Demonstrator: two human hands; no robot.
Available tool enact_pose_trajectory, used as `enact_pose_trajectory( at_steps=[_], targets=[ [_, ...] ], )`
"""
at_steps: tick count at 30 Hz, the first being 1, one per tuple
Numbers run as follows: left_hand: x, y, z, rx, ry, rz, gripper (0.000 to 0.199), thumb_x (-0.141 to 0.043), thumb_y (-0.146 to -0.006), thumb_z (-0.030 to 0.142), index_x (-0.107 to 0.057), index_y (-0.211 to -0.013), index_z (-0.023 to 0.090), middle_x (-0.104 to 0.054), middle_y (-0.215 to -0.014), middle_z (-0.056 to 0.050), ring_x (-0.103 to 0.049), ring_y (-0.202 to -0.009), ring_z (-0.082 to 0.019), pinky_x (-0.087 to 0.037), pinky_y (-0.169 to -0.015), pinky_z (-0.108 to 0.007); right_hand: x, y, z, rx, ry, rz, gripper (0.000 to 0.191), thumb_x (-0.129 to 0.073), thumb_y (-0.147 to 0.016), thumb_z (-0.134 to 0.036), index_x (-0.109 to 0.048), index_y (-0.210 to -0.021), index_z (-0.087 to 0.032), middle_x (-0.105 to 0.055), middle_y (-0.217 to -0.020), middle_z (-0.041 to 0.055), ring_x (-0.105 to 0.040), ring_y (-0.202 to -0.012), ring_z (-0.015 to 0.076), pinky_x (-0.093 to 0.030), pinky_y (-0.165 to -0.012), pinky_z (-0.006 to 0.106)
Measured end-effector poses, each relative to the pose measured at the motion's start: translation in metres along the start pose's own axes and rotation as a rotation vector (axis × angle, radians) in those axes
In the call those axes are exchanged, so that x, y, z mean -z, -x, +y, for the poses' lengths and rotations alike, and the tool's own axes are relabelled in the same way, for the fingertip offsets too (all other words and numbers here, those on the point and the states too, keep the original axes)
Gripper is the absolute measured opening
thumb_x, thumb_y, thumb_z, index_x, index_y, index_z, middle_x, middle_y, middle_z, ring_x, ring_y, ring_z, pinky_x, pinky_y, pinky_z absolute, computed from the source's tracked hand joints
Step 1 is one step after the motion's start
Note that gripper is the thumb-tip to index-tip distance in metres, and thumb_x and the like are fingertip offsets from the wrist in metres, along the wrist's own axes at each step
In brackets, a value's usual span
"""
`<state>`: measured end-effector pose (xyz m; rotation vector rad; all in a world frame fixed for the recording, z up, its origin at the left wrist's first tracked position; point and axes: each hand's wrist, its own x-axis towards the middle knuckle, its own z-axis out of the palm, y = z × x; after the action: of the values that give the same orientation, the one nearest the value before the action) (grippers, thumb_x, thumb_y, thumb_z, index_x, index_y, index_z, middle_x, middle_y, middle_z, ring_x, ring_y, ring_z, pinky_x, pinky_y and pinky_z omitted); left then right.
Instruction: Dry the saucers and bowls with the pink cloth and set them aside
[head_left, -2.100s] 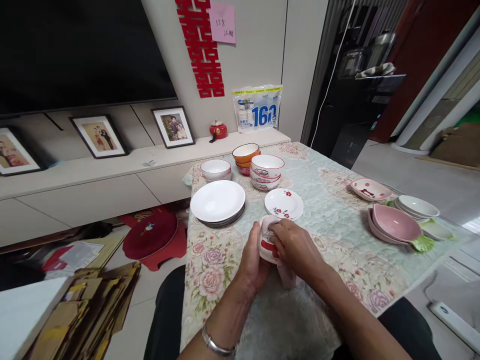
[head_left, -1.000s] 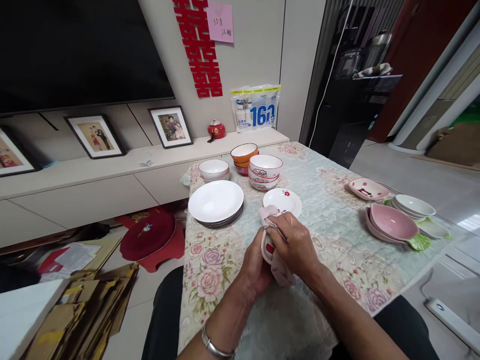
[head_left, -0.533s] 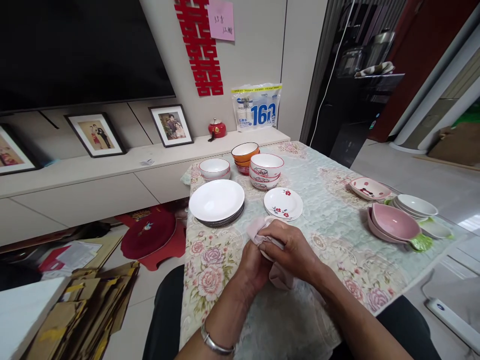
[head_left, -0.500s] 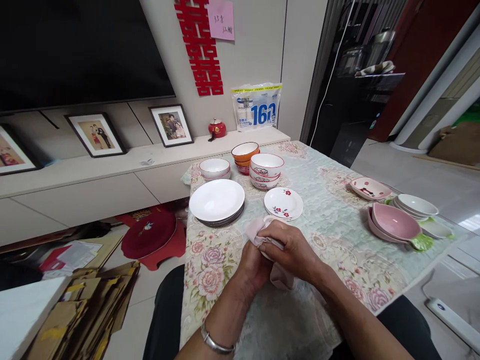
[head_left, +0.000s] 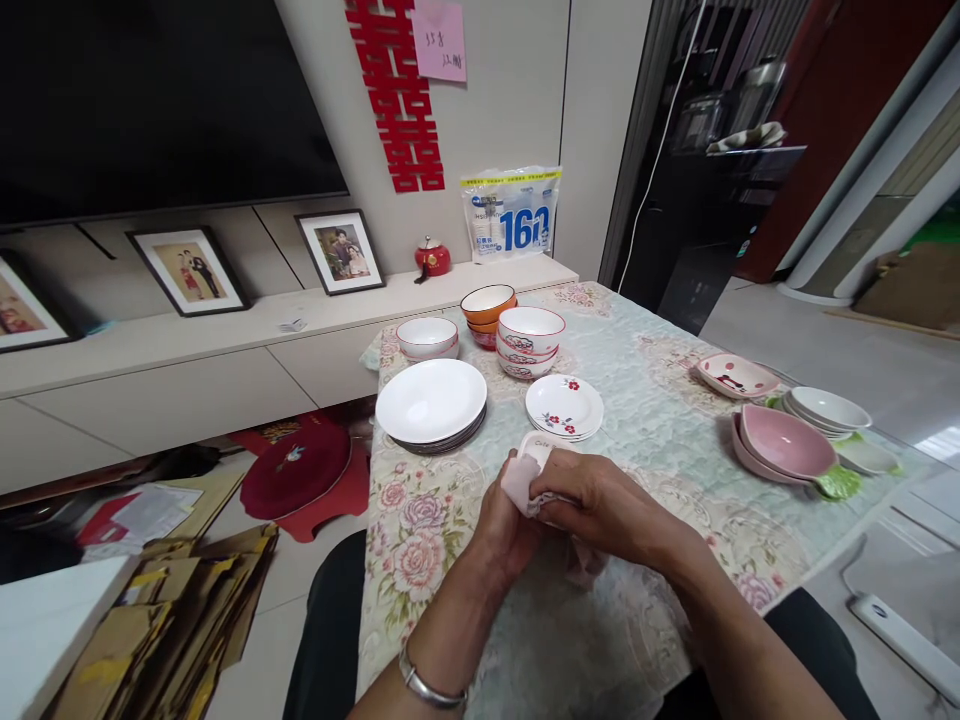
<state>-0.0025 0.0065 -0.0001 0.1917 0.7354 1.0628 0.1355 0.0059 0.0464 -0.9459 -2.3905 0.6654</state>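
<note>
A small white dish with lettering near its rim is mostly hidden between my hands above the table's front part. My left hand is closed around the dish from the left and below. A pale pink cloth is pinched in my right hand and pressed against the dish, with a loose end hanging beneath. Just beyond my hands lies a stack of small white plates with red flowers. To their left is a stack of larger plates with a white one on top.
Behind the plates stand white bowls, orange bowls and red-rimmed bowls. Pink leaf-handled bowls, white bowls and a spotted pink dish sit at the right. A floral cloth covers the table.
My right hand and the cloth have shifted slightly right on the dish. More of the dish's lettered rim shows now. The stacks have stayed put.
</note>
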Motion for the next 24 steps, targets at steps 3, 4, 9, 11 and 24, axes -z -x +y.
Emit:
enact_pose_trajectory(
  at_steps=[3, 4, 9, 11, 24],
  targets=[
    [-0.003, 0.002, -0.002, -0.117, -0.003, -0.029, 0.016, -0.075, -0.069, 0.024, -0.065, -0.071, 0.012, -0.068, -0.072, -0.006, -0.061, -0.066, -0.017, -0.048, -0.063, -0.027, -0.008, -0.005, -0.005, -0.037, -0.015, 0.078, 0.014, -0.06, -0.085, -0.011, -0.065, -0.092, -0.021, -0.064, -0.092, 0.0011, -0.058, -0.086, 0.0154, -0.044, -0.076, 0.026],
    [-0.003, 0.002, -0.002, -0.139, -0.005, -0.028, 0.015, -0.076, -0.068, 0.022, -0.065, -0.07, 0.012, -0.068, -0.072, -0.005, -0.061, -0.067, -0.017, -0.048, -0.064, -0.027, -0.011, -0.006, -0.005, -0.052, -0.016, 0.09, 0.015, -0.061, -0.084, -0.01, -0.064, -0.093, -0.021, -0.064, -0.092, 0.0013, -0.058, -0.086, 0.0156, -0.044, -0.076, 0.026],
    [-0.001, -0.002, 0.001, -0.071, 0.031, -0.012, 0.017, -0.072, -0.074, 0.027, -0.065, -0.073, 0.012, -0.066, -0.071, -0.005, -0.061, -0.065, -0.016, -0.048, -0.063, -0.027, -0.012, -0.007, -0.005, -0.063, 0.018, 0.038, 0.014, -0.059, -0.083, -0.008, -0.062, -0.089, -0.02, -0.062, -0.091, 0.0009, -0.057, -0.083, 0.0152, -0.042, -0.074, 0.026],
    [0.0, -0.004, 0.002, -0.04, 0.047, 0.017, 0.019, -0.069, -0.078, 0.03, -0.065, -0.078, 0.012, -0.066, -0.071, -0.004, -0.06, -0.063, -0.016, -0.047, -0.06, -0.027, -0.008, -0.004, -0.004, -0.065, 0.042, -0.002, 0.013, -0.058, -0.084, -0.008, -0.061, -0.087, -0.02, -0.062, -0.089, 0.0007, -0.056, -0.08, 0.0147, -0.042, -0.073, 0.026],
    [-0.004, 0.005, 0.005, 0.097, -0.004, -0.077, 0.048, -0.045, -0.092, 0.054, -0.069, -0.089, 0.013, -0.07, -0.075, -0.007, -0.061, -0.063, -0.018, -0.046, -0.06, -0.029, 0.004, 0.005, 0.003, -0.183, 0.176, -0.102, 0.009, -0.058, -0.085, -0.011, -0.062, -0.084, -0.019, -0.064, -0.087, 0.0017, -0.057, -0.077, 0.0154, -0.038, -0.069, 0.026]
  ],
)
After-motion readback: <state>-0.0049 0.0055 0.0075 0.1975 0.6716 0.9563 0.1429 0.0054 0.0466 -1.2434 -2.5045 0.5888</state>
